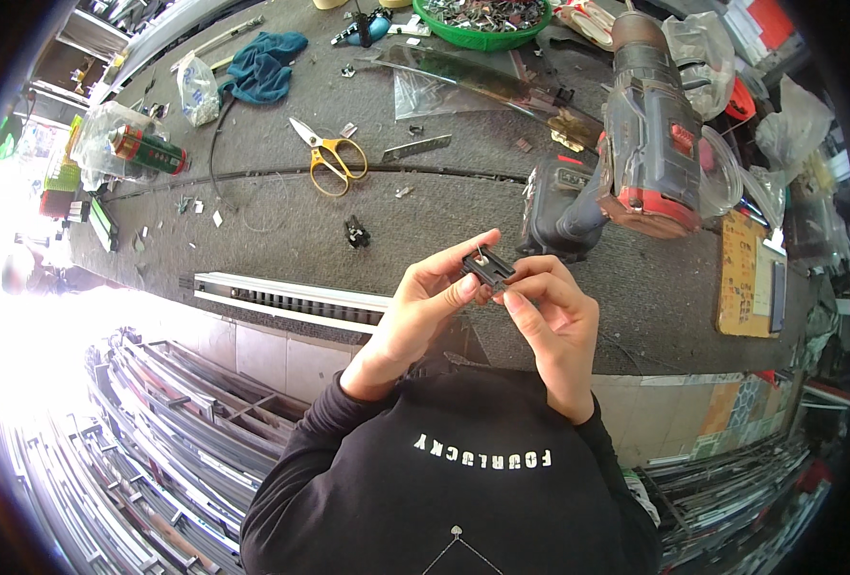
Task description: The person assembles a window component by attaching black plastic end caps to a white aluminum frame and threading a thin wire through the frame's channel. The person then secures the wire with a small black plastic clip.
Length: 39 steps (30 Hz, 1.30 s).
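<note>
Between my two hands, above the near edge of the workbench, is a small black rectangular fitting with a slot and a light-coloured bit at one end. My left hand pinches its left end between thumb and forefinger. On the other side, the thumb and fingers of my right hand close on its right end. What lies under the fitting is hidden by my fingers. A small black part rests on the bench, left of my hands. Just beyond my right hand stands a cordless drill with its battery base.
Yellow-handled scissors and a metal blade strip lie mid-bench. A white metal profile runs along the near edge. Farther back are a green basket of small parts, a teal cloth and a spray can. Metal bars are stacked below.
</note>
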Available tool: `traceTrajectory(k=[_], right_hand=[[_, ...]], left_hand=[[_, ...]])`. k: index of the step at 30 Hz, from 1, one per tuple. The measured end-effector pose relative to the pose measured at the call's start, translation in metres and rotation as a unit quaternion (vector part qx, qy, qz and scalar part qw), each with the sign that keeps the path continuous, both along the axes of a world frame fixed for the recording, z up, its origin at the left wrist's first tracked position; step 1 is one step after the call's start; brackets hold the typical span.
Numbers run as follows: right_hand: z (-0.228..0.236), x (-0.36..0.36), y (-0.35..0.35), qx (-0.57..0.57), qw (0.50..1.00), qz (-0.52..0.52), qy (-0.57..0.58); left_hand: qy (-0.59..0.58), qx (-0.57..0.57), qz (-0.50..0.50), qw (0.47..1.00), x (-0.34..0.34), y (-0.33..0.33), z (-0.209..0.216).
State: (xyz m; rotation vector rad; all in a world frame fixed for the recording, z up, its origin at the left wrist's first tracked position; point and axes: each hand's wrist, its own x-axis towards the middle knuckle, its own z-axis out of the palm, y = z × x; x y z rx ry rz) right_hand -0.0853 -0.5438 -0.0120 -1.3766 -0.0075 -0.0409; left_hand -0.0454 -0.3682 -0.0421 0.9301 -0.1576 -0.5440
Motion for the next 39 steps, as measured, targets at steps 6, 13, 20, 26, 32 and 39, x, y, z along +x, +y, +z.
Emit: traceTrajectory(k=[6, 13, 20, 26, 32, 39], right_hand=[[0.0006, 0.001, -0.0012, 0.032, 0.999, 0.021, 0.005], [0.001, 0.002, -0.0012, 0.024, 1.0, 0.011, 0.003], [0.0015, 0.0028, -0.0029, 0.005, 1.0, 0.013, 0.009], [-0.0004, 0.0012, -0.0053, 0.058, 0.998, 0.025, 0.005], [-0.0003, -0.0013, -0.0078, 0.049, 0.998, 0.025, 0.001], [0.0001, -0.0046, -0.0084, 0.047, 0.998, 0.037, -0.011]], left_hand=[[0.044, -0.072, 0.005, 0.996, 0.0013, -0.0021, -0.0012], [-0.005, -0.049, 0.004, 0.999, 0.0026, -0.0041, -0.0001], [-0.072, 0.048, -0.025, 0.996, 0.0069, 0.0005, 0.0026], [-0.107, 0.057, 0.011, 0.993, 0.0075, -0.0015, 0.0047], [-0.082, 0.039, 0.016, 0.996, 0.0082, -0.0003, 0.0049], [-0.081, 0.061, 0.024, 0.995, 0.008, 0.0019, 0.0008]])
